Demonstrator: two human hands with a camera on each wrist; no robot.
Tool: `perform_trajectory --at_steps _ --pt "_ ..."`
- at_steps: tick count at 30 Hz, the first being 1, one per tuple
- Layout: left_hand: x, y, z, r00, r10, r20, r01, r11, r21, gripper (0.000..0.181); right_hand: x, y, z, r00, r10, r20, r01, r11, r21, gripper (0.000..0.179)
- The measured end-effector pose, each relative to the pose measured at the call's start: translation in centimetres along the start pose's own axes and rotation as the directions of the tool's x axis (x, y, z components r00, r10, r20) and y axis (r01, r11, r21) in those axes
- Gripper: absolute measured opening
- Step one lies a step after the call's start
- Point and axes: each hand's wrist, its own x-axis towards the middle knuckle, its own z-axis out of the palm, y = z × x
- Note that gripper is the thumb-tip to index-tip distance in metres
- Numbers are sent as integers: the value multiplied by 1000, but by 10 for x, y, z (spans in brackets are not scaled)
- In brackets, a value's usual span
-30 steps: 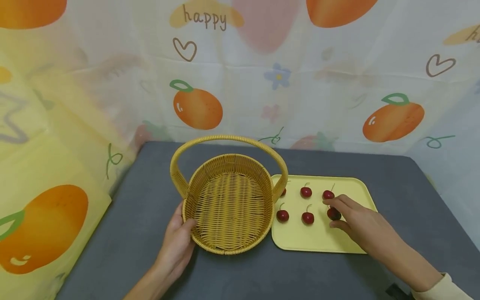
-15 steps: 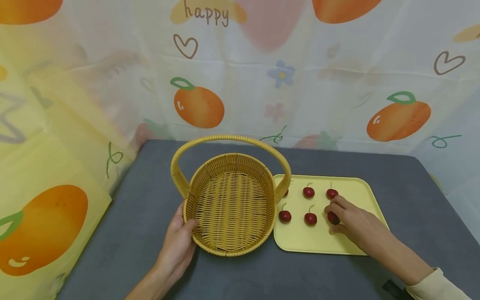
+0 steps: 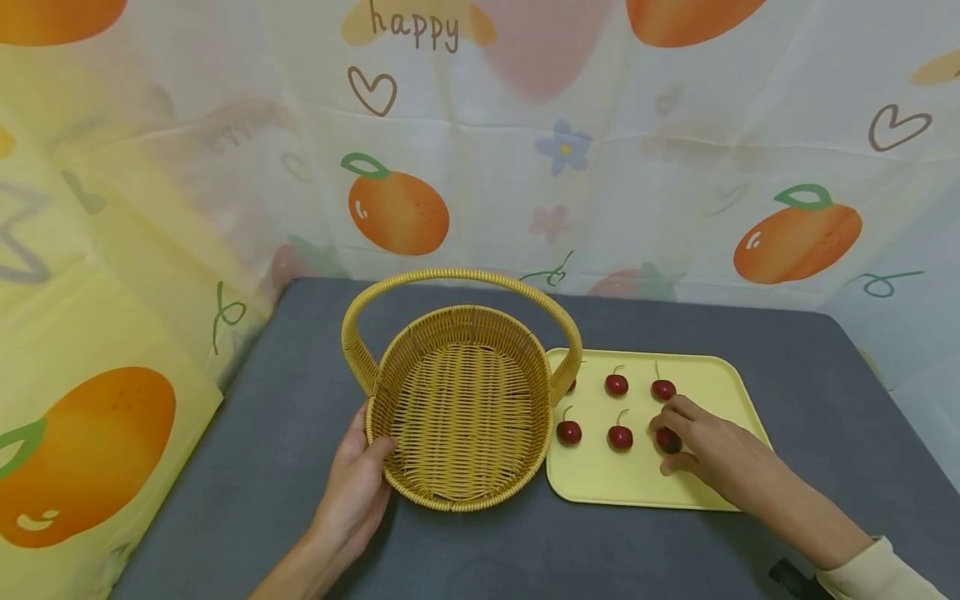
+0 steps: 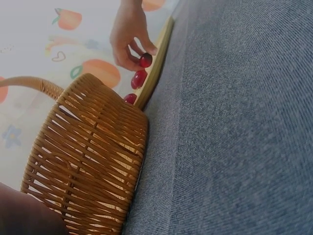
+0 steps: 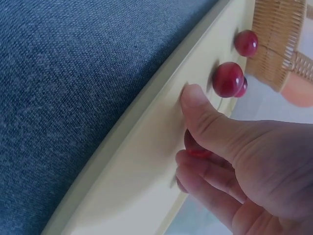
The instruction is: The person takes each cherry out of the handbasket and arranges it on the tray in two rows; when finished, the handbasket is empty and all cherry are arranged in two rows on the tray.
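Note:
My left hand (image 3: 358, 467) grips the near left rim of a round wicker basket (image 3: 457, 417), thumb over the edge. The basket has a tall arched handle, and nothing lies in it. On its right is a pale yellow tray (image 3: 637, 487) with several dark red cherries in two rows. My right hand (image 3: 720, 454) is over the tray's right part, thumb and fingers curled round the front-row cherry (image 3: 668, 440). In the right wrist view that cherry (image 5: 195, 146) is partly hidden between thumb and fingers. Behind it lies another cherry (image 3: 663, 390); at its left is a third cherry (image 3: 620, 437).
A grey cloth-covered table (image 3: 480, 558) carries the basket and tray. A printed curtain (image 3: 480, 167) with oranges hangs behind, and a yellow one (image 3: 82, 333) at the left. The basket's handle overlaps the tray's left edge, partly hiding a back-row cherry (image 3: 572, 387).
My right hand has closed in on the front-row right cherry, which has shifted slightly towards me. My left hand and the basket have barely moved; the head view has tilted a little.

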Motion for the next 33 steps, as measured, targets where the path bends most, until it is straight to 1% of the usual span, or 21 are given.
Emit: perform_trajectory --at_steps 3,10,14,17,20,23,24,26,27,28,29,30,31,32,33 --pt "1 0 0 1000 -13 -6 13 1000 9 77 0 2 0 1000 5 17 -5 1000 17 41" --pt "0 0 1 999 -35 -25 35 999 10 77 1 7 -2 996 16 87 -21 999 49 38" --pt "0 -1 2 999 -38 -36 38 999 0 78 0 8 -3 996 14 89 -17 999 40 38" --pt "-1 -2 2 998 -41 -40 41 999 -1 79 -2 7 -4 996 26 87 -28 999 20 41" --pt "-3 -3 0 998 -50 -45 51 999 12 79 -5 1 -8 996 46 79 -46 999 -5 46" --pt "-6 -3 -2 996 -64 -59 67 996 53 79 -9 -11 -13 998 50 40 -49 998 -36 49" --pt "-8 -2 -3 995 -72 -67 76 995 62 81 -11 -15 -16 999 42 21 -41 998 -50 49" --pt "-12 2 -3 993 -63 -100 71 995 74 83 -15 -24 -21 999 4 -36 -7 997 -81 47" --pt "-16 5 -4 992 -51 -117 61 995 79 85 -17 -29 -24 998 -21 -66 15 996 -94 46" --pt "-20 9 -4 991 -24 -132 34 996 79 87 -19 -34 -28 994 -53 -96 42 993 -108 45" --pt "-24 13 -3 989 16 -148 -5 997 77 88 -21 -38 -32 989 -81 -122 66 990 -122 44" --pt "-30 17 -2 984 78 -160 -65 994 84 87 -23 -42 -36 983 -113 -147 93 986 -137 43" --pt "-35 20 -1 973 160 -165 -145 985 97 86 -26 -46 -41 975 -141 -170 116 982 -151 41" --pt "-41 24 1 955 247 -162 -229 966 121 85 -28 -50 -47 970 -164 -182 136 978 -159 40" --pt "-46 27 3 926 352 -140 -333 932 141 85 -31 -54 -52 963 -185 -196 154 974 -164 39"
